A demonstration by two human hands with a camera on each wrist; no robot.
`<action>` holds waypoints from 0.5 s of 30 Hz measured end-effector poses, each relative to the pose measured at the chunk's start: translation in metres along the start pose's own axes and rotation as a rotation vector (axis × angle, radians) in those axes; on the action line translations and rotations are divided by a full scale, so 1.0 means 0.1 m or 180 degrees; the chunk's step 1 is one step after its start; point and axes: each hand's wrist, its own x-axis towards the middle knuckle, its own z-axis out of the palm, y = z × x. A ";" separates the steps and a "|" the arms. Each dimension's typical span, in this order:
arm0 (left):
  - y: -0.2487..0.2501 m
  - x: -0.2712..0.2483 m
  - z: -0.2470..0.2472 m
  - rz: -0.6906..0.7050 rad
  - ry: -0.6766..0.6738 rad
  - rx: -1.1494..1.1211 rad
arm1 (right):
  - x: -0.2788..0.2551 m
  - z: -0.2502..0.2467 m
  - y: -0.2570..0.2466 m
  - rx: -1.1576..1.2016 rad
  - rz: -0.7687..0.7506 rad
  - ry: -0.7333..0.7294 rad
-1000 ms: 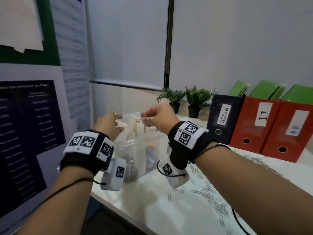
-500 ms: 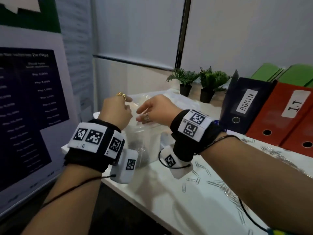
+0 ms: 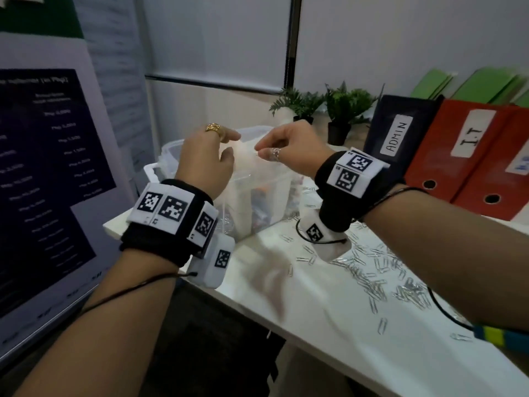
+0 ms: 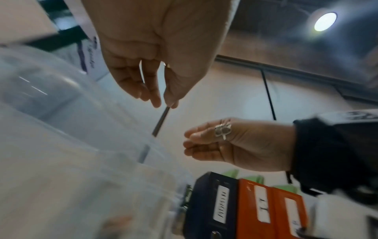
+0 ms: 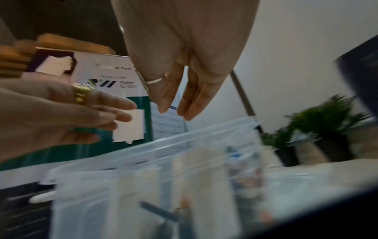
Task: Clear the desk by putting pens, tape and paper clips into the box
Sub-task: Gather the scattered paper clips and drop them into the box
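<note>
A clear plastic box (image 3: 154, 168) stands at the desk's left corner, with pens and other small items blurred inside. Both hands hover over its opening. My left hand (image 3: 232, 144), wearing a gold ring, has its fingers straight. In the left wrist view a thin grey clip-like streak (image 4: 161, 120) shows just under my left hand (image 4: 163, 104), above the box (image 4: 61, 129); contact is unclear. My right hand (image 3: 259, 147) is a little to the right. In the right wrist view my right hand (image 5: 174, 111) hangs with straight fingers and nothing in it. Several paper clips (image 3: 372, 282) lie on the white desk.
Behind the clips stand a dark ADMIN binder (image 3: 398, 138) and red binders (image 3: 469, 150), with green folders behind. Two small potted plants (image 3: 340, 110) sit by the wall. A poster board (image 3: 43, 167) stands left of the desk. A black cable (image 3: 446, 310) crosses the desk.
A second ago my right hand held a bunch of clips over the box; now its fingers are empty. Both hands stay above the box and the view has tilted down.
</note>
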 end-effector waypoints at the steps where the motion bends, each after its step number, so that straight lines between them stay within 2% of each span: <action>1: 0.11 -0.01 0.04 0.0140 -0.0065 0.0055 | -0.05 -0.15 0.10 -0.0103 0.0026 0.0145; 4: 0.44 -0.09 0.29 0.0494 -0.0582 0.0220 | -0.23 -0.59 0.53 -0.0582 0.0349 0.0374; 7: 0.71 -0.17 0.73 0.0582 -0.1243 0.0390 | -0.49 -1.00 1.01 -0.1222 0.0904 0.0315; 12: 0.94 -0.27 1.54 0.0464 -0.2456 0.0984 | -0.80 -1.48 1.69 -0.2144 0.1813 -0.0308; 15: 1.04 -0.16 1.89 0.0416 -0.2814 0.1251 | -0.81 -1.61 2.00 -0.2315 0.2155 -0.0372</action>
